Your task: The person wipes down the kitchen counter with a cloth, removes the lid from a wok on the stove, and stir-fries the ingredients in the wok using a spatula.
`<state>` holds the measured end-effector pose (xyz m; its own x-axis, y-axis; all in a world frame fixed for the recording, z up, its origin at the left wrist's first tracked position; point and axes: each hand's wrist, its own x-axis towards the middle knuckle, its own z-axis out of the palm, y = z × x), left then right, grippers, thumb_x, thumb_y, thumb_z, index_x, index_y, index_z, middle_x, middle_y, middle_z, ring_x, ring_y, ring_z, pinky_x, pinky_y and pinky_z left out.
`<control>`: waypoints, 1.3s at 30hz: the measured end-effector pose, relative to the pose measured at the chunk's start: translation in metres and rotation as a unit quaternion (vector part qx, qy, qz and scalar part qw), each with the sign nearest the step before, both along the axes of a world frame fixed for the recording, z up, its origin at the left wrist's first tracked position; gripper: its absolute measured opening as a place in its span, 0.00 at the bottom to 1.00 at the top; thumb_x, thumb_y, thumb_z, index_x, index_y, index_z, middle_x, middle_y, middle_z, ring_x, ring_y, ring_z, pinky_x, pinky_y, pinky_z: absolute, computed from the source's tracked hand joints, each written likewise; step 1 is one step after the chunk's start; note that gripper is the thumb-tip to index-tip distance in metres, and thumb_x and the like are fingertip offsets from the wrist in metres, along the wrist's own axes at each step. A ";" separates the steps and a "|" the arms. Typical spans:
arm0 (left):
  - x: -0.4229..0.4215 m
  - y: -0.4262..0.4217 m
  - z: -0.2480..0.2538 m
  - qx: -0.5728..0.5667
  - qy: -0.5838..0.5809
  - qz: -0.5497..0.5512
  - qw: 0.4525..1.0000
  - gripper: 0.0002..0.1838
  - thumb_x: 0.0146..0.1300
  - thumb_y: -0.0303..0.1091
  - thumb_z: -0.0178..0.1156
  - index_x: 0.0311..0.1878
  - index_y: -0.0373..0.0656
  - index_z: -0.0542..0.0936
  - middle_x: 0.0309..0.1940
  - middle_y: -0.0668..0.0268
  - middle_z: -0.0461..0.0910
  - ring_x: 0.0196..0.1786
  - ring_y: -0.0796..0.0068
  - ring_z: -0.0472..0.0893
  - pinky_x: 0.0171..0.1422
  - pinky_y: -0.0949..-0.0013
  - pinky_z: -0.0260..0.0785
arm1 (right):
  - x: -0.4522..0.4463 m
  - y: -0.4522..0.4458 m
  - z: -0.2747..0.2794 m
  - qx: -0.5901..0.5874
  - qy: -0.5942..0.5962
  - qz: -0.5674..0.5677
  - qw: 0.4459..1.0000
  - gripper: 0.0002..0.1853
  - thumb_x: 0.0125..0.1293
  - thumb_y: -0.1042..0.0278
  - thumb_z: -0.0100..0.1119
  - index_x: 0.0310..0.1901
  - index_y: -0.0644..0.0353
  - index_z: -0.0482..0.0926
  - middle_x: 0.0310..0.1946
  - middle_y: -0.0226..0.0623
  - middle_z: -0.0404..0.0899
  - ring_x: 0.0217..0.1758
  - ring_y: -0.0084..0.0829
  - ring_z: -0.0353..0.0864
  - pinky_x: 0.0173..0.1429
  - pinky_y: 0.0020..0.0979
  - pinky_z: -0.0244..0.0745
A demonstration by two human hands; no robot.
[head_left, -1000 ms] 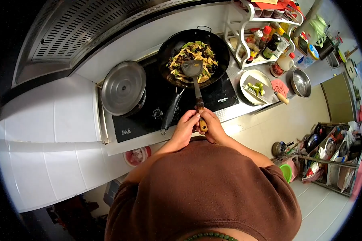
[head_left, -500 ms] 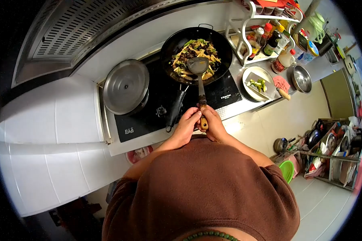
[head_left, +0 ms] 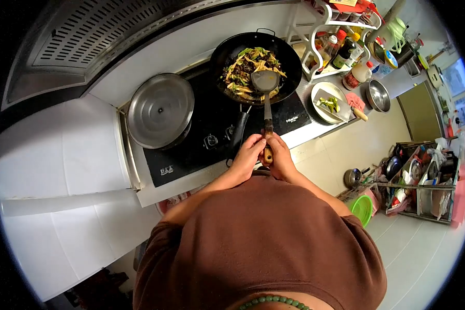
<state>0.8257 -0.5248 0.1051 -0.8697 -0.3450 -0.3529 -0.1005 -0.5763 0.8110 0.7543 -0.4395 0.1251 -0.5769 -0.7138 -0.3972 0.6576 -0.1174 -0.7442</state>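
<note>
Both my hands are closed together around the wooden grip of a wok spatula [head_left: 268,111] near the front of the stove. My left hand [head_left: 248,154] wraps it from the left, and my right hand [head_left: 281,157] from the right. The spatula's metal blade rests over stir-fried food [head_left: 245,64] with yellowish strips, green pieces and dark bits. That food lies in a black wok [head_left: 290,64] on the right burner. The wok's black handle [head_left: 239,129] points toward me, close to my left hand and apart from it.
A lidded pan [head_left: 160,110] stands on the left of the black cooktop [head_left: 191,163]. To the right are a plate [head_left: 318,114] under a cleaver with green pieces on its blade, a pink cloth [head_left: 354,102], a steel bowl [head_left: 378,96] and a white rack [head_left: 312,54] with bottles.
The view has shifted and turned slightly. The spatula blade sits a little further right in the wok. Both hands keep their grip on the handle.
</note>
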 end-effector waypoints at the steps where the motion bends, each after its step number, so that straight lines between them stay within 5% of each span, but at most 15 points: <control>1: 0.001 0.000 0.000 0.000 0.001 -0.001 1.000 0.09 0.67 0.35 0.47 0.43 0.40 0.70 0.28 0.74 0.67 0.31 0.86 0.66 0.35 0.80 0.60 | 0.002 0.000 0.000 0.009 -0.003 0.000 1.000 0.07 0.67 0.62 0.42 0.41 0.54 0.68 0.21 0.29 0.68 0.18 0.22 0.66 0.18 0.21 0.55; 39: -0.048 0.009 0.011 0.089 0.030 -0.071 0.993 0.08 0.66 0.34 0.49 0.43 0.41 0.72 0.29 0.75 0.70 0.30 0.85 0.69 0.35 0.79 0.65 | -0.057 0.027 0.012 0.048 -0.048 0.050 0.996 0.09 0.66 0.64 0.41 0.41 0.57 0.68 0.20 0.33 0.69 0.16 0.24 0.66 0.16 0.23 0.59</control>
<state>0.7777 -0.5160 0.1159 -0.9264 -0.1544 -0.3434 -0.1451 -0.6952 0.7040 0.6972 -0.4121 0.1369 -0.4607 -0.7222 -0.5159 0.7306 0.0214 -0.6824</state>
